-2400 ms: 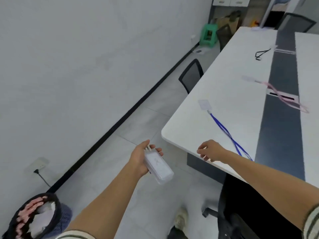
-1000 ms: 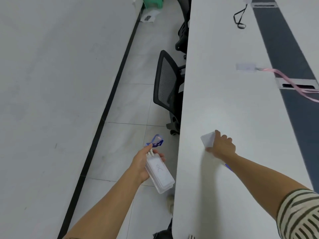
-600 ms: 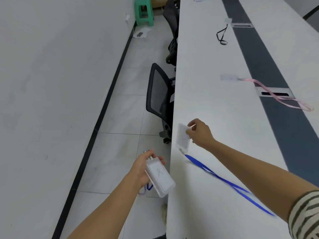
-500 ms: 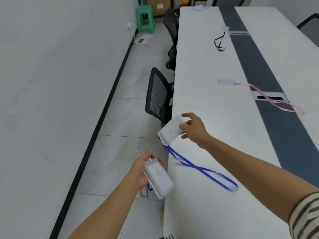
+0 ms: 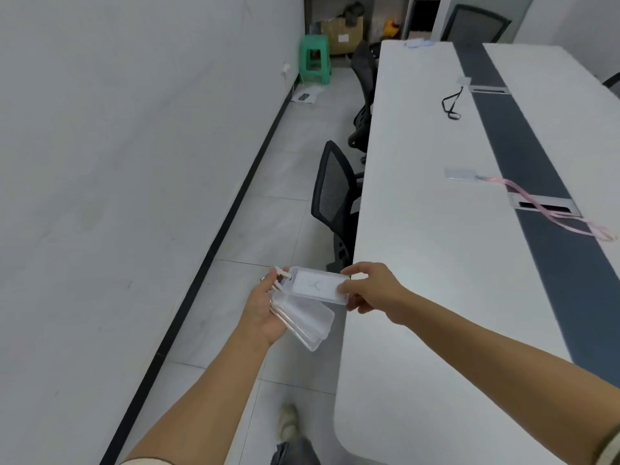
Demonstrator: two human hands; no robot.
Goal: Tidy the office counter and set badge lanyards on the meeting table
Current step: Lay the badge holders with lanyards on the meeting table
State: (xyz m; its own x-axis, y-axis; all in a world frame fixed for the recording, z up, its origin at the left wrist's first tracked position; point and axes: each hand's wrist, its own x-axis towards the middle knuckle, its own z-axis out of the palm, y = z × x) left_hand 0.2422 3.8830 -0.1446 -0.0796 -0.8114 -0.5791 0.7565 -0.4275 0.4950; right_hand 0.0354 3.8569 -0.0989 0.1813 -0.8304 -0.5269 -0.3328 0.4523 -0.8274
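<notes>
Off the table (image 5: 419,263) edge, the left hand (image 5: 263,312) grips a stack (image 5: 302,318) of perhaps three badges. The right hand (image 5: 372,292) pinches one badge (image 5: 317,285), its strap hidden. On the table lie two lanyards, pink (image 5: 543,209) and black (image 5: 451,102).

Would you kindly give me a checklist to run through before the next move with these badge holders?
1. Right hand pinches the top badge holder firmly: ok.
2. Left hand grips the stack of holders beneath it: ok.
3. Top holder's strap hangs untangled: cannot tell, it is out of sight.
4. Table has bare surface beside the hands: ok.
5. Pink-lanyard badge and black lanyard lie on the table: ok.
6. Chair is tucked in, out of the walkway: ok.
</notes>
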